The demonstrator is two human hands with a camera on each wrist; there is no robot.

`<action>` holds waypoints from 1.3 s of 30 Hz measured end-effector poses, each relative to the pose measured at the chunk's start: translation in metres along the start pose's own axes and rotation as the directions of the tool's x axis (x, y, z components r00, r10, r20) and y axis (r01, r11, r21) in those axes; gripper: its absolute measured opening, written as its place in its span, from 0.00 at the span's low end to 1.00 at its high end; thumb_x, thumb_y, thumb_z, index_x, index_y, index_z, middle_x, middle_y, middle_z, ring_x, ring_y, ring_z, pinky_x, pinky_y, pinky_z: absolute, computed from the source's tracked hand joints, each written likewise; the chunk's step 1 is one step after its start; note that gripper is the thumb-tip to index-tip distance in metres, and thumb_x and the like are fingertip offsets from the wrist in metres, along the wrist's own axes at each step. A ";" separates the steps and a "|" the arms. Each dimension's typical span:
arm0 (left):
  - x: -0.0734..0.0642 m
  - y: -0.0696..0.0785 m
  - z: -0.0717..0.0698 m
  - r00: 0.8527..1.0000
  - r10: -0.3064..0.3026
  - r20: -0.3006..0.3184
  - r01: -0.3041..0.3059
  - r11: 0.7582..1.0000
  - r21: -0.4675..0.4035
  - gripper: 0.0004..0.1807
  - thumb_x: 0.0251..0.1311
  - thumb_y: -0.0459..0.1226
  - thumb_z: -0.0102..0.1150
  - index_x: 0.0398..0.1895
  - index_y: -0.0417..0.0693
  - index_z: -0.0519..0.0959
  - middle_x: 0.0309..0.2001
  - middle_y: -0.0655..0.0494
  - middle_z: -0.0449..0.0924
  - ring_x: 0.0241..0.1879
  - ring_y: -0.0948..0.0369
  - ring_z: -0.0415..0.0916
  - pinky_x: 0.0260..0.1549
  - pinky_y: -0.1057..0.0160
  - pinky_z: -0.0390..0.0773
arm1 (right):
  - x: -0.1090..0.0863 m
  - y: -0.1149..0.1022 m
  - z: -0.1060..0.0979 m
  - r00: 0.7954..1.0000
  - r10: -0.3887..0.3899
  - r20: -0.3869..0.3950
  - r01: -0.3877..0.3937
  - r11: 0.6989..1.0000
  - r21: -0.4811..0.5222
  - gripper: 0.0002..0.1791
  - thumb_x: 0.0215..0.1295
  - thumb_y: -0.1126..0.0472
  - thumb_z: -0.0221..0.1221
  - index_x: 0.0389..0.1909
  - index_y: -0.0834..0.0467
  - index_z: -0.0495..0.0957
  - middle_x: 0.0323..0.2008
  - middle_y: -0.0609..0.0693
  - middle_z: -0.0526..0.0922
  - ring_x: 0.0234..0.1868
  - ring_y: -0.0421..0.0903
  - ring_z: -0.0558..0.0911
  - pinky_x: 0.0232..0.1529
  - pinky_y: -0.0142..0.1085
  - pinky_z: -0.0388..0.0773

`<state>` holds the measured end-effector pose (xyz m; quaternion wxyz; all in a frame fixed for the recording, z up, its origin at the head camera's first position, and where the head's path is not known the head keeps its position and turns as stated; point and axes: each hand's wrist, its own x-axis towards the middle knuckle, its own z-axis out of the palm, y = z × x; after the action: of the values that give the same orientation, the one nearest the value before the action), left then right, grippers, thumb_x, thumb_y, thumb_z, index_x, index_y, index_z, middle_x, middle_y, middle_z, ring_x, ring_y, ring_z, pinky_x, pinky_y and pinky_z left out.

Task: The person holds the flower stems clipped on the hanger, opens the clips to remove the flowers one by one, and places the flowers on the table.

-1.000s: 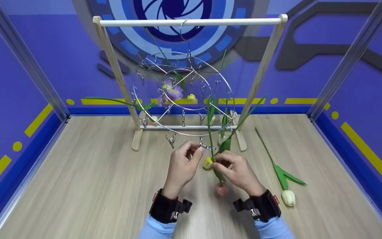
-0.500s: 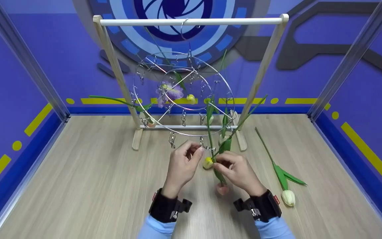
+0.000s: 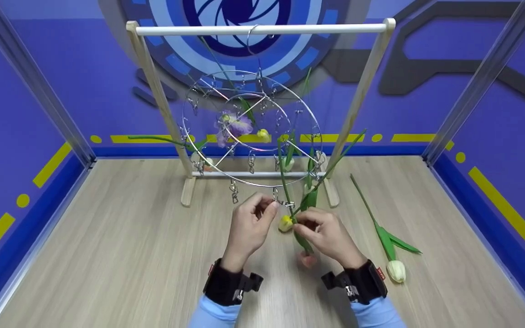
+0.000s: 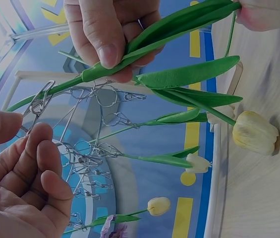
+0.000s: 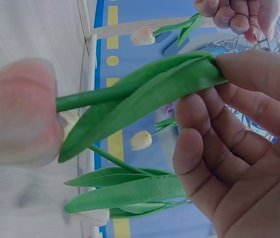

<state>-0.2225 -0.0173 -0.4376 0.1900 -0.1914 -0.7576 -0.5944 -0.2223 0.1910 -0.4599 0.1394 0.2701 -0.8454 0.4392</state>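
Note:
My left hand [image 3: 251, 223] pinches the end of a metal clip [image 4: 39, 104] that hangs from the front of a round wire drying hanger [image 3: 262, 185]. In the left wrist view, the clip lies at the stem of a pink tulip; whether its jaws grip it I cannot tell. The pink tulip [image 5: 21, 111] points flower-down, and my right hand [image 3: 328, 232] holds it by the green base of its leaves, between thumb and fingers. Close beside that hand hangs a pale yellow tulip [image 4: 254, 133], its flower lowest.
A wooden stand with a white top bar [image 3: 198, 31] carries the hanger. Other clips hold a purple flower [image 3: 235, 125], a small yellow tulip [image 3: 263, 135] and several more tulips. On the table at right lies a white tulip [image 3: 396, 271] with its stem pointing back.
Both hands keep nearly the same place and grip. The pink tulip's stem top has tilted slightly left, its flower slightly right. The hanger's loose clips and the left-hand tulip sway a little.

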 end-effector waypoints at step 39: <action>-0.001 0.000 -0.002 1.000 0.017 -0.018 -0.017 1.000 0.008 0.06 0.70 0.33 0.63 0.33 0.42 0.82 0.26 0.56 0.77 0.25 0.66 0.68 0.26 0.70 0.66 | -0.002 0.002 -0.005 1.000 0.002 0.021 -0.002 1.000 -0.008 0.05 0.65 0.70 0.67 0.36 0.57 0.87 0.33 0.46 0.85 0.29 0.36 0.76 0.30 0.29 0.75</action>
<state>-0.2218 -0.0194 -0.4375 0.2027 -0.1916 -0.7564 -0.5917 -0.2222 0.1965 -0.4593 0.1313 0.2730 -0.8490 0.4330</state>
